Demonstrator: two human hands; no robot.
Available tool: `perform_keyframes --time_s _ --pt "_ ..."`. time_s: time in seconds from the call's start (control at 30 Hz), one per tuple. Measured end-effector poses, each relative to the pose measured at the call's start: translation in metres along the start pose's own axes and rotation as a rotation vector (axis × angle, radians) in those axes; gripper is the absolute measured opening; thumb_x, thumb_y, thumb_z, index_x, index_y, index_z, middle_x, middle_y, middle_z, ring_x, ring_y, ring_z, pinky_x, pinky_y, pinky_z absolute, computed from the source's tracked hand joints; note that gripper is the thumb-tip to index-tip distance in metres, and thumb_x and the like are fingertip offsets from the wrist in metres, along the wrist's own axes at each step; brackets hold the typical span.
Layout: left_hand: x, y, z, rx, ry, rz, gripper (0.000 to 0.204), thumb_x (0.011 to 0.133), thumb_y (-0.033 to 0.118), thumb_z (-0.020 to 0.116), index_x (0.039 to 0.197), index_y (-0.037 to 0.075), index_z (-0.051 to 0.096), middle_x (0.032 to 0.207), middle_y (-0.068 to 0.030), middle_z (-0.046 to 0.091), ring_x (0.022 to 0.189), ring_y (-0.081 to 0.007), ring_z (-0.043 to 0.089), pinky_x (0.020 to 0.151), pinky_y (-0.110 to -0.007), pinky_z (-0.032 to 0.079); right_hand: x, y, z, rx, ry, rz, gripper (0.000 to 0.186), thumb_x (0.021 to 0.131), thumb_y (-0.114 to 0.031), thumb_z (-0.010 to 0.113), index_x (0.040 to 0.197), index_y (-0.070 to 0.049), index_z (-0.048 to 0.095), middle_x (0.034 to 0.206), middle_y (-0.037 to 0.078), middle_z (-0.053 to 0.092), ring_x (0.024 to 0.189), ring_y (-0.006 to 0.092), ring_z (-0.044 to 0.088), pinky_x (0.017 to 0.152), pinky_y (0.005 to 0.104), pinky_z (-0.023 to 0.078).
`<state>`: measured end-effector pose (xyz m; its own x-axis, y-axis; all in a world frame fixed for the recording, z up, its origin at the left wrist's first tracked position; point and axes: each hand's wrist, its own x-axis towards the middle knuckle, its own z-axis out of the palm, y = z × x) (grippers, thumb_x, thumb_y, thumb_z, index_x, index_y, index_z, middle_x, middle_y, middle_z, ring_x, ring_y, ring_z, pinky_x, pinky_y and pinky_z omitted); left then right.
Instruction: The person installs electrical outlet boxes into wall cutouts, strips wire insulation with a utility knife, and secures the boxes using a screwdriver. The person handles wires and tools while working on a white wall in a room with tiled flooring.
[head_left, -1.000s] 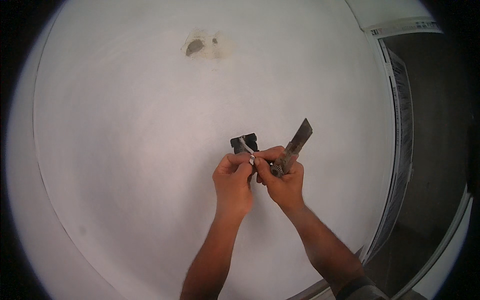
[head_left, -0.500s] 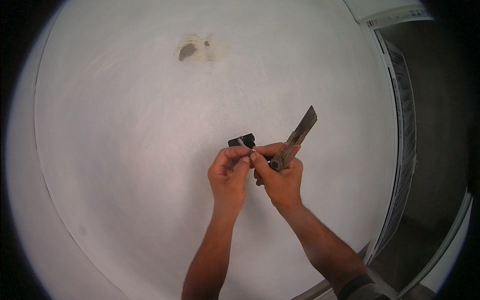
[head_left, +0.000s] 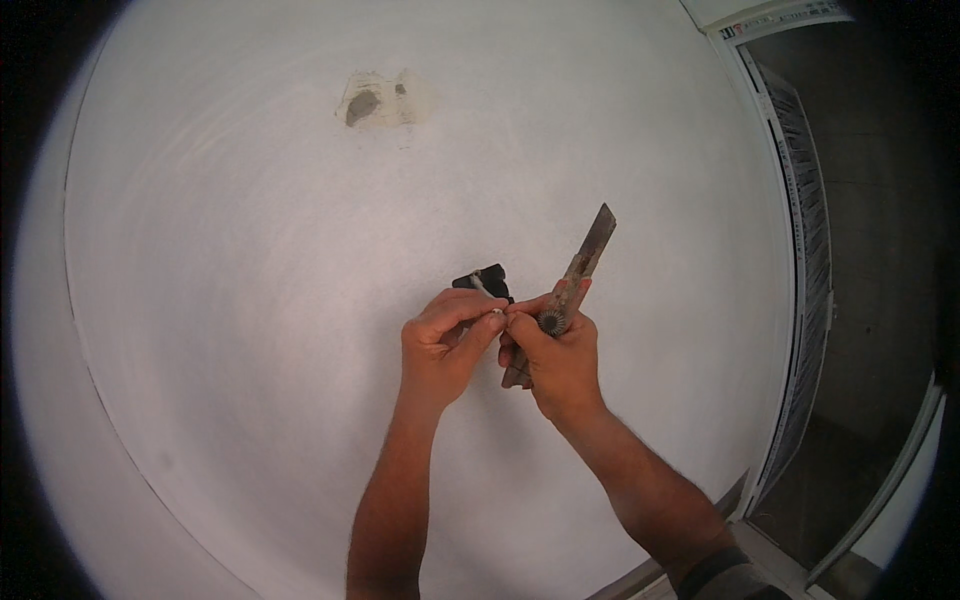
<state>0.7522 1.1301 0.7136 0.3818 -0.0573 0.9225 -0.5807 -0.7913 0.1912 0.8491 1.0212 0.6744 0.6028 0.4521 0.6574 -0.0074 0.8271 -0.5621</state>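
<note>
Right hand [head_left: 560, 365]: my fingers clamped round a utility knife [head_left: 570, 290], thumb at its ribbed wheel, blade end angled up and right. Light, stiff, sharp; best held by the handle, clear of the edge. Left hand [head_left: 440, 345]: fingertips pinched on a thin pale wire [head_left: 480, 287], likely bendy, leading into a dark wall opening [head_left: 484, 281]. Around: white wall [head_left: 220, 300], chipped plaster patch [head_left: 385, 98] above, door frame [head_left: 800, 240] at right.
</note>
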Motion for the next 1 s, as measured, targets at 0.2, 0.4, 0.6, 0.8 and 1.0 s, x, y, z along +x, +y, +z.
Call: perform_keyframes --time_s 0.2,0.4,0.6,0.8,1.0 --pt "0.023 0.01 0.002 -0.003 0.45 -0.215 0.019 0.098 0.015 0.071 0.106 -0.002 0.075 0.089 -0.0055 0.07 0.079 -0.0096 0.062 0.072 -0.026 0.052 -0.006 0.024 -0.003 -0.086 0.096 0.102 0.01 0.094 -0.009 0.064 0.095 0.0 0.06 0.074 0.009 0.064 0.056 0.0172 0.063 0.042 0.0303 0.047" --pt "0.037 0.007 -0.025 -0.102 0.566 -0.281 0.024 0.097 0.02 0.074 0.104 -0.003 0.074 0.083 -0.0041 0.068 0.073 -0.0092 0.06 0.069 -0.026 0.051 -0.039 0.063 -0.043 -0.111 0.117 0.148 0.01 0.094 -0.008 0.063 0.093 0.001 0.059 0.073 0.008 0.063 0.054 0.0177 0.061 0.046 0.0322 0.05" --pt "0.033 -0.002 -0.025 -0.32 0.698 -0.277 0.026 0.097 0.018 0.073 0.108 -0.005 0.071 0.089 -0.0064 0.068 0.071 -0.0102 0.06 0.067 -0.027 0.051 -0.008 0.036 -0.076 -0.319 0.273 0.037 0.013 0.094 -0.01 0.063 0.087 0.001 0.059 0.067 0.006 0.061 0.049 0.0166 0.058 0.045 0.0325 0.05" --pt "0.038 -0.001 -0.019 -0.392 0.658 -0.245 0.024 0.098 0.016 0.072 0.109 -0.006 0.071 0.094 -0.0084 0.069 0.072 -0.0109 0.06 0.068 -0.028 0.051 0.048 -0.007 -0.182 -0.447 0.608 -0.151 0.013 0.091 -0.01 0.062 0.08 -0.003 0.058 0.061 0.004 0.058 0.049 0.0134 0.057 0.042 0.03 0.047" --pt "0.021 -0.011 -0.004 -0.218 0.418 -0.175 0.021 0.097 0.013 0.072 0.107 -0.006 0.073 0.093 -0.0096 0.074 0.075 -0.012 0.067 0.07 -0.027 0.055 -0.015 -0.041 -0.142 -0.8 -0.128 0.326 0.016 0.088 -0.013 0.078 0.088 -0.001 0.068 0.062 0.003 0.061 0.048 0.0106 0.056 0.042 0.0291 0.045"
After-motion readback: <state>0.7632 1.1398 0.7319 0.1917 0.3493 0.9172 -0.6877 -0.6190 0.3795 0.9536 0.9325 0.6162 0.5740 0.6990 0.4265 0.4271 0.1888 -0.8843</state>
